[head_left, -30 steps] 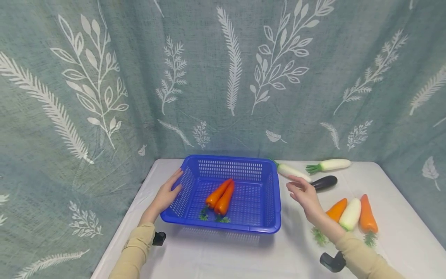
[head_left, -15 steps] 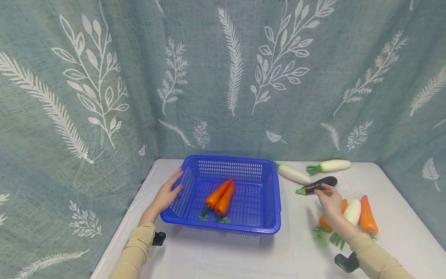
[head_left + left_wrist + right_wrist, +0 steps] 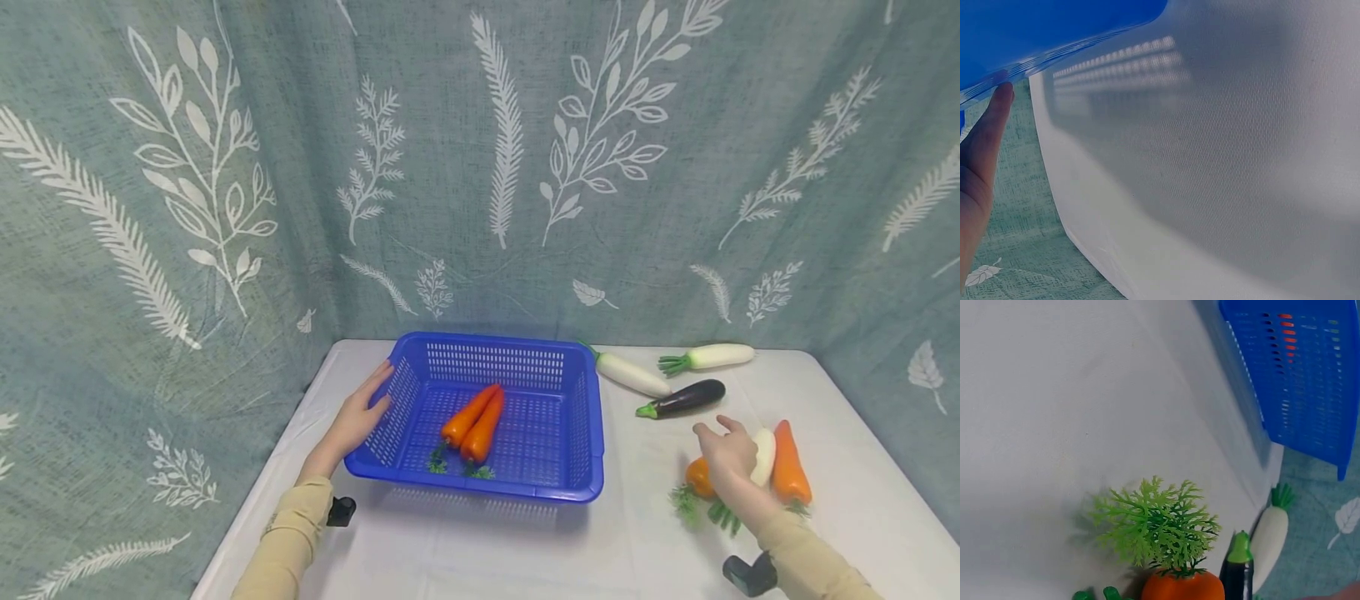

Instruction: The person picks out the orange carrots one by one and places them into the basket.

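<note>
A blue plastic basket (image 3: 480, 492) stands on the table, with two orange carrots (image 3: 483, 427) lying side by side in it. My left hand (image 3: 356, 425) rests along its left rim, fingers straight; in the left wrist view the thumb (image 3: 999, 119) touches the rim's edge. My right hand (image 3: 731, 450) is over another orange carrot (image 3: 699, 477) and a white radish (image 3: 764, 454), thumb and forefinger spread apart. It hides the carrot's tip end, so contact there is not visible. In the right wrist view that carrot's leafy green top (image 3: 1160, 525) shows.
Right of the radish lies one more carrot (image 3: 791, 467). Behind my right hand are a dark eggplant (image 3: 686, 398) and two white radishes, one near the basket (image 3: 633, 374) and one farther back (image 3: 720, 356). A patterned green curtain (image 3: 465, 167) surrounds the table.
My right hand has moved right from beside the basket, passed near the eggplant, and come back toward me over the carrot. The left hand and the basket have stayed put.
</note>
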The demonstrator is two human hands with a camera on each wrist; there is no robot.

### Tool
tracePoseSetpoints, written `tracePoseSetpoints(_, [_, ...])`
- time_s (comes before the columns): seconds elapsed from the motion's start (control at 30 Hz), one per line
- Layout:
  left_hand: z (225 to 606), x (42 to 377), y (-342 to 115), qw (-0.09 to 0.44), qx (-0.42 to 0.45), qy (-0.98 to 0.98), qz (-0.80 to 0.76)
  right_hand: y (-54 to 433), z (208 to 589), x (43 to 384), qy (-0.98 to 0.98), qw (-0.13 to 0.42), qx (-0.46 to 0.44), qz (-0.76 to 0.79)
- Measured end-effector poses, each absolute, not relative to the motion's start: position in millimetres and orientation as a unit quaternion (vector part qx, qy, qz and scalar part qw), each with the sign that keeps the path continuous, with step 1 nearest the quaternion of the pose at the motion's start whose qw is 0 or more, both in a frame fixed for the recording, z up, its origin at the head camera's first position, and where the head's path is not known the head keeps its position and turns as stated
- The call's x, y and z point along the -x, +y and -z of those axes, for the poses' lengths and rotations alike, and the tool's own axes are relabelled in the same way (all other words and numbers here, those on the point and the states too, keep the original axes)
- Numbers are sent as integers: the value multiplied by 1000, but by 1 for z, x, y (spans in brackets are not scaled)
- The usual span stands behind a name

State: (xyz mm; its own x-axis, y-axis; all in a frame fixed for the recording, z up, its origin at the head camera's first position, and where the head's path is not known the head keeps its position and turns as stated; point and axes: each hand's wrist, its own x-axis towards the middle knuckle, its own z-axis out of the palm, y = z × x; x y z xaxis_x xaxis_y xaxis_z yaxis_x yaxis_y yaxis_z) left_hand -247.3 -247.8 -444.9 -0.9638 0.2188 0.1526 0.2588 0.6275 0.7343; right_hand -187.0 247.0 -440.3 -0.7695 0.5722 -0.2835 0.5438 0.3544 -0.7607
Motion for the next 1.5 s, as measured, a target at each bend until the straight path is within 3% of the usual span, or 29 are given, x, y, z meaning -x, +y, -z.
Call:
tracePoseSetpoints(0.67, [445, 247, -247, 21, 137, -900, 413, 244, 463, 186, -869, 31, 315, -381])
tracePoseSetpoints(1.03, [446, 247, -247, 20, 136, -902, 410, 246, 467, 189, -870, -36, 281, -404])
tracePoseSetpoints(1.5, [446, 248, -250, 21, 134, -900, 415, 244, 467, 191, -854, -31, 285, -435])
